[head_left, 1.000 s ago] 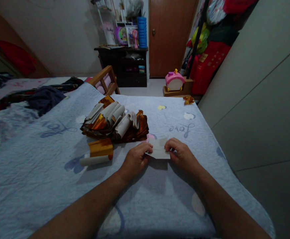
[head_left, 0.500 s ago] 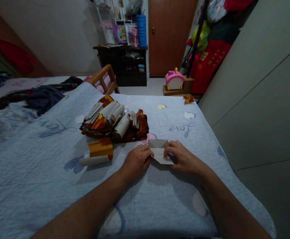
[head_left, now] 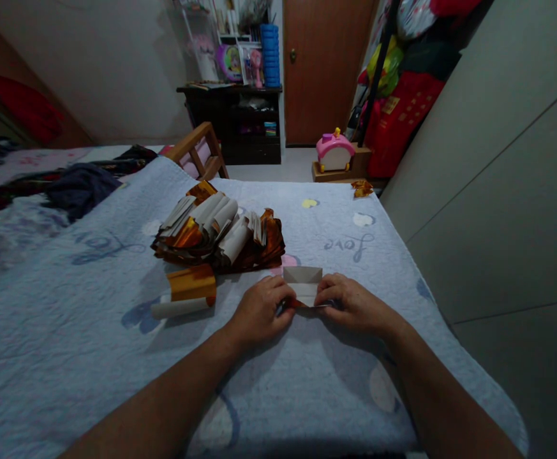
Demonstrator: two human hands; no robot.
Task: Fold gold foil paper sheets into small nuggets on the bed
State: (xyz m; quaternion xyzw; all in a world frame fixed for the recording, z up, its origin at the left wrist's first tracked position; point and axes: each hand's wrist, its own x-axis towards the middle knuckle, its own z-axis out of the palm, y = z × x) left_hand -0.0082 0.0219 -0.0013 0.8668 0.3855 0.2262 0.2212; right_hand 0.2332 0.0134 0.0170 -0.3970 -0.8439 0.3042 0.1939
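Between my two hands is a small sheet of paper (head_left: 304, 289), pale grey on the side facing up, with crease lines across it and a bit of orange showing at its near edge. My left hand (head_left: 267, 308) pinches the near left corner between thumb and fingers. On the opposite side my right hand (head_left: 349, 302) grips the near right corner the same way. The paper's far edge stands up slightly. To the left of my left hand lies a loose orange-and-white curled sheet (head_left: 189, 284). Behind that sits a pile of shiny orange-gold papers (head_left: 221, 229) with rolled white backs.
A blue patterned quilt (head_left: 115, 357) covers the bed underneath. At its far right corner rests a small folded orange piece (head_left: 362, 188). Dark clothes (head_left: 81, 188) lie at the left. A white cabinet (head_left: 508, 210) rises along the right side, and a wooden chair (head_left: 201, 153) stands beyond the bed.
The near edge of the paper has been folded up and inward, showing some orange. My thumbs have come round to that edge. The pile and loose sheet stay in place.
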